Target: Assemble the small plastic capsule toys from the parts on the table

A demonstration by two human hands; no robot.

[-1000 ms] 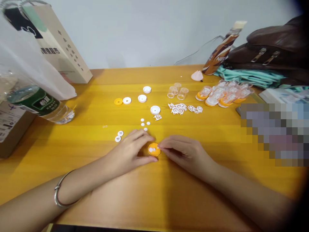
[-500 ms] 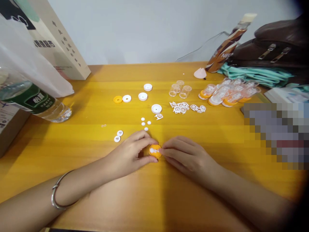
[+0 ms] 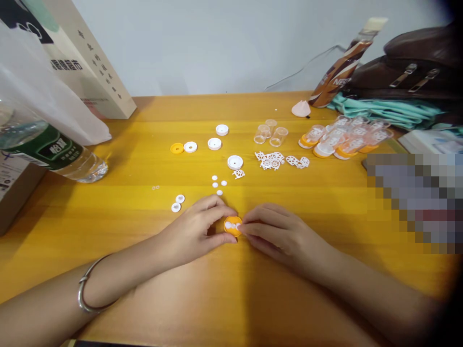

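My left hand [image 3: 208, 224] grips a round orange base [image 3: 234, 233] between thumb and fingers, low over the wooden table. Small white gears [image 3: 229, 225] lie in a row across it. From the other side, the fingertips of my right hand [image 3: 278, 233] are pinched together at the row's right end. Whether they hold a small piece there is hidden. Beyond the left hand lie several loose white gears [image 3: 215, 185] and a pair of white discs [image 3: 176, 207]. Farther back is a white spoked plastic piece [image 3: 238, 174] beside a white round cup [image 3: 235, 162].
Clear cylinders [image 3: 278, 137], white openwork parts [image 3: 270, 160] and capped orange-and-white units [image 3: 343, 140] sit at the back right. An orange ring [image 3: 177, 148] is at the back left. A water bottle [image 3: 58, 150] leans at left; a drink bottle [image 3: 336, 72] and brown bag [image 3: 408, 72] stand right.
The right fingertips have shifted very slightly over the orange base. The left hand keeps its grip, and the loose parts lie as before.
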